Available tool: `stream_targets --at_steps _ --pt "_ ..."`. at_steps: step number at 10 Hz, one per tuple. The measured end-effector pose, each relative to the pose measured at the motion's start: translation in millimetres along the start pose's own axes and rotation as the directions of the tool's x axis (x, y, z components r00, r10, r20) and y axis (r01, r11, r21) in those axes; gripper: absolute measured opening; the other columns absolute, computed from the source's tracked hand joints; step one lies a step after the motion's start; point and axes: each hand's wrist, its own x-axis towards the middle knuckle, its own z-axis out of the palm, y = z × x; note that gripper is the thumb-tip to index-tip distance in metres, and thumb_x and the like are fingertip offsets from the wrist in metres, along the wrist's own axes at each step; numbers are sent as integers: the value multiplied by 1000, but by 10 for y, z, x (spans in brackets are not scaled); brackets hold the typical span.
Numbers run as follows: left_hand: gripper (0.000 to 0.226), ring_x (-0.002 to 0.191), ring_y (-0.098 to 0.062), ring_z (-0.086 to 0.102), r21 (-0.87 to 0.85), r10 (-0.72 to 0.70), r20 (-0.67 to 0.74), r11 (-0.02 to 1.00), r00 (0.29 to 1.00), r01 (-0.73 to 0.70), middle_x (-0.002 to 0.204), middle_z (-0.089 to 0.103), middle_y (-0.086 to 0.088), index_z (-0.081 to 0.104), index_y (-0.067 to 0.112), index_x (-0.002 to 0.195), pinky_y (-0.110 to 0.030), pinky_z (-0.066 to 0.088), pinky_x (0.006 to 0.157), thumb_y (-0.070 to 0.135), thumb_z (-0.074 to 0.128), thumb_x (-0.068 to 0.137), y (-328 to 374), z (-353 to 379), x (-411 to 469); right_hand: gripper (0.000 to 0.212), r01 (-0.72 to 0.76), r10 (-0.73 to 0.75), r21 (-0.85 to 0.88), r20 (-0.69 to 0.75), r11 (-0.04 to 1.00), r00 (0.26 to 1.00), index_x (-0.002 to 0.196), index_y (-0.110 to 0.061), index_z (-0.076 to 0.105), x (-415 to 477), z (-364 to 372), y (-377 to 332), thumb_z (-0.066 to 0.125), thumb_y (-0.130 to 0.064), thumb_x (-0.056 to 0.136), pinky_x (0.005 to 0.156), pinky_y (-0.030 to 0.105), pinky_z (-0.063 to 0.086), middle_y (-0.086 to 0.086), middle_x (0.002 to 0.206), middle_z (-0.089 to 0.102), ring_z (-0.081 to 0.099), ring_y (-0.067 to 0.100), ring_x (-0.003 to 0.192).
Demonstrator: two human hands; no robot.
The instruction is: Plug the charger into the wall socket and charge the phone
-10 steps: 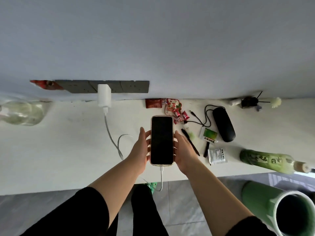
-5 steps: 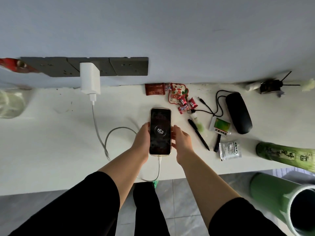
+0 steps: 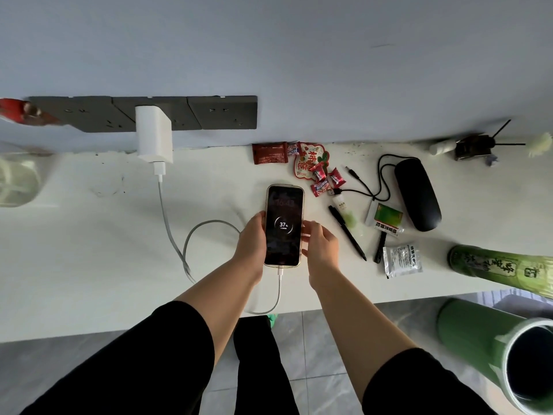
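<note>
A white charger (image 3: 154, 134) sits plugged into the dark grey wall socket strip (image 3: 223, 112) above the white counter (image 3: 89, 250). Its white cable (image 3: 176, 235) loops over the counter and enters the bottom of the phone (image 3: 284, 226). The phone lies face up, its screen lit and showing 37 % in a ring. My left hand (image 3: 251, 244) grips the phone's left edge. My right hand (image 3: 320, 250) touches its right edge with curled fingers.
Right of the phone lie candy wrappers (image 3: 317, 169), a black pen (image 3: 347, 232), sachets (image 3: 401, 260), a black mouse-shaped case (image 3: 417, 193) with a cord, and a green bottle (image 3: 502, 268). A green tube (image 3: 493, 354) stands at lower right. A glass jar (image 3: 18, 181) sits far left.
The phone screen went from dark to lit with a 37 % charging ring. Both hands drew in closer around the phone, and the cable loop on the counter widened.
</note>
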Motion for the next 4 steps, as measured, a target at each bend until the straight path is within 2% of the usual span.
stream_targets --at_steps 1,2,3,4 --pt "44 73 -5 61 4 -18 -3 1000 1000 18 80 67 9 62 34 74 -27 43 58 48 27 96 8 4 -9 38 19 -19 -18 14 1000 1000 97 9 59 -41 -5 -20 42 -24 88 70 37 34 35 110 57 45 22 77" --pt "47 67 0 58 29 -31 -5 999 999 31 72 65 14 60 35 71 -26 39 56 51 24 96 85 0 -116 41 19 -15 -95 45 995 999 101 12 56 -58 -11 -49 41 -25 91 67 34 33 37 106 54 46 35 74" --pt "43 57 5 56 85 6 29 996 1000 -8 61 63 16 55 32 67 -24 32 54 42 26 98 171 -51 -221 34 40 -24 -190 87 981 996 89 2 60 -116 -32 -138 40 -25 94 64 32 37 21 81 53 47 25 69" --pt "34 67 -3 47 166 59 -25 985 998 -54 77 55 10 52 25 68 -22 33 59 31 34 96 318 -105 -446 31 77 -71 -284 32 956 997 107 2 63 -259 -124 -230 44 -19 94 89 46 49 23 101 63 59 39 95"
